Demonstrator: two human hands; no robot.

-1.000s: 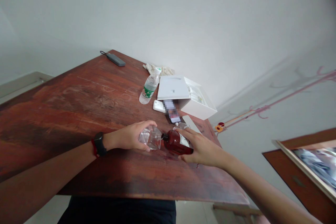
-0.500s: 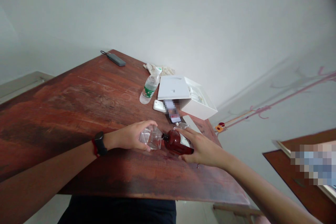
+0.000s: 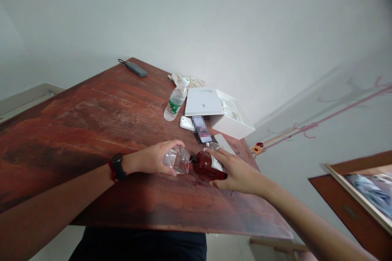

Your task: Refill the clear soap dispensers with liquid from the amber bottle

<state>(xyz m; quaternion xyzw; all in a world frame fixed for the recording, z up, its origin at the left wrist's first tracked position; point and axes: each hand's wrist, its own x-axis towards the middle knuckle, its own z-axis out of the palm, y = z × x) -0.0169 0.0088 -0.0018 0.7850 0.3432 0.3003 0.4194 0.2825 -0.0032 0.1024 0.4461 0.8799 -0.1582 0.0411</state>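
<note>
My left hand is wrapped round a clear square-sided bottle, its mouth turned to the right. My right hand grips a brown bottle with a white label, tipped so its dark neck points left. The two bottle mouths meet or nearly meet; I cannot tell whether they touch. Behind the right fingers, another clear object is partly hidden. Whether liquid passes between the bottles does not show.
Beyond my hands on the wooden table stand a water bottle and a white box. A phone leans by the box, beside a white case. A grey device lies far left; a cloth is near the wall.
The whole view has shifted very slightly. Both hands keep their grips, and the two bottles stay mouth to mouth with no clear movement between them.
</note>
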